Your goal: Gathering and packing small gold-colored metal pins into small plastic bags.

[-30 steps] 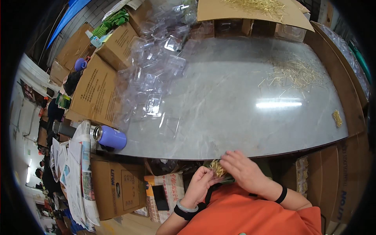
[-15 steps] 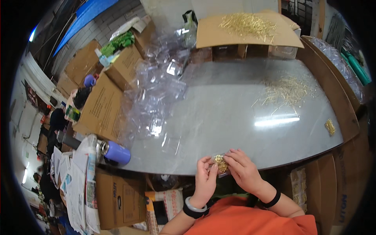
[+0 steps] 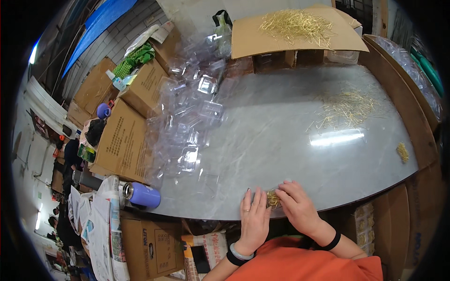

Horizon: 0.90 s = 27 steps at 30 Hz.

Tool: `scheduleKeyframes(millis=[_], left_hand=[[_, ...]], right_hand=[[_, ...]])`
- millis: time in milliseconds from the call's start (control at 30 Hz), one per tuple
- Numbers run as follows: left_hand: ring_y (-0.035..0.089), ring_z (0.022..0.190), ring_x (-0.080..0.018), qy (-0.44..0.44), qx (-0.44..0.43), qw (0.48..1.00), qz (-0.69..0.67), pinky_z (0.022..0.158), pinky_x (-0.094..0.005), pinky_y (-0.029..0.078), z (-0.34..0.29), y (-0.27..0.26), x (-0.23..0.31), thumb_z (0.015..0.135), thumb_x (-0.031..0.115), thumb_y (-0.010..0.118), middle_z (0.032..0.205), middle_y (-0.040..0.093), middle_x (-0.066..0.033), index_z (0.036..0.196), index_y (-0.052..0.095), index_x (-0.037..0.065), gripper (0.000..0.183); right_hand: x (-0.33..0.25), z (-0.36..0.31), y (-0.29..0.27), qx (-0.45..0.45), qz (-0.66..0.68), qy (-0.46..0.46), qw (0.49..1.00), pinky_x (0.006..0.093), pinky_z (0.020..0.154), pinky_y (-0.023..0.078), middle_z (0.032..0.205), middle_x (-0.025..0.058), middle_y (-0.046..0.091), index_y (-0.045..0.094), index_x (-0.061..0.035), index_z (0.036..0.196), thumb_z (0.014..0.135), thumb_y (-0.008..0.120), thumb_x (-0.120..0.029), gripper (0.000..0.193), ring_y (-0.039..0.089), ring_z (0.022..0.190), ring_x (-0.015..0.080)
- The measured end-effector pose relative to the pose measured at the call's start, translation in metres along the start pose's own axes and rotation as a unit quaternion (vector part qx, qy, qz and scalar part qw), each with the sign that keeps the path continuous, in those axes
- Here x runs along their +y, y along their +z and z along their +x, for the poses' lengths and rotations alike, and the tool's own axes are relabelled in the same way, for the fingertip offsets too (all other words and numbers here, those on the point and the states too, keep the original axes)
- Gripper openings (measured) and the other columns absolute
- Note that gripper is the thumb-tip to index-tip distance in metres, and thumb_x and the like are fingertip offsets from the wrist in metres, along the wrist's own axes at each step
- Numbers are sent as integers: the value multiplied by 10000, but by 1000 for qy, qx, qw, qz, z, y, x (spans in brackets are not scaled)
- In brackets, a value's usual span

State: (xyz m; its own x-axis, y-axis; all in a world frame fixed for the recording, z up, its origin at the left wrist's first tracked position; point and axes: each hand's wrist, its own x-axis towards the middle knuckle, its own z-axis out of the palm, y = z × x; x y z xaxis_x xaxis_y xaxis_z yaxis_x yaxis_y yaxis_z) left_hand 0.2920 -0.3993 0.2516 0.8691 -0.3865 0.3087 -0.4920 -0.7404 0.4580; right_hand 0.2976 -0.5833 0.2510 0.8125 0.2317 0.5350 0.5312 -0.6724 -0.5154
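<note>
A bunch [image 3: 273, 200] sits between the left hand [image 3: 255, 222] and the right hand [image 3: 297, 208], at the near edge of the table [image 3: 262, 145]. Boxes [image 3: 192, 119] are heaped along the table's left — with the bottle [image 3: 145, 195] at its near left corner. Wires [image 3: 347, 107] lie toward the back right, another bunch [image 3: 402, 152] by the right edge. Behind, a cardboard sheet [image 3: 243, 41] bears a pile [image 3: 297, 25]. Below the table, right of a carton [image 3: 152, 248], lies what may be a phone [image 3: 200, 259].

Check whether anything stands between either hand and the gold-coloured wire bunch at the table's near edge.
Nothing visible does: the left hand and right hand flank the gold-coloured wire bunch, fingers right by it on both sides. Whatever lies beneath the hands is hidden.
</note>
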Motion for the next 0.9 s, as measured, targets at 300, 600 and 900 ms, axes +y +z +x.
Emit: scheduleKeyframes(millis=[300, 600, 900], left_hand=[[206, 1518, -478, 0, -9, 1000, -12, 1201, -641, 144, -1, 7, -1, 982, 72, 568, 1580, 361, -240, 1569, 198, -91, 713], [229, 1506, -484, 43, 4, 997, -59, 1207, -615, 177, 1, 2, 2, 1006, 144, 567, 1629, 262, -251, 1563, 234, -71, 684], [444, 1372, -422, 79, 1, 996, -51, 1179, -572, 311, 18, 18, 1, 972, 114, 605, 1433, 474, -238, 1438, 448, -56, 520]], right_hand=[[10, 6, -10, -69, 34, -48, 996, 501, 1083, 465, 1343, 191, 573, 587, 15, 1270, 824, 734, -17, 471, 554, 1267, 404], [4, -26, -14, 12, -39, 50, 998, 621, 1139, 336, 1382, 186, 566, 396, 12, 1484, 862, 763, -124, 735, 501, 1340, 437], [9, -24, -20, 26, 110, 106, 988, 491, 1086, 431, 1324, 188, 611, 491, 15, 1409, 892, 690, -31, 556, 564, 1263, 379]])
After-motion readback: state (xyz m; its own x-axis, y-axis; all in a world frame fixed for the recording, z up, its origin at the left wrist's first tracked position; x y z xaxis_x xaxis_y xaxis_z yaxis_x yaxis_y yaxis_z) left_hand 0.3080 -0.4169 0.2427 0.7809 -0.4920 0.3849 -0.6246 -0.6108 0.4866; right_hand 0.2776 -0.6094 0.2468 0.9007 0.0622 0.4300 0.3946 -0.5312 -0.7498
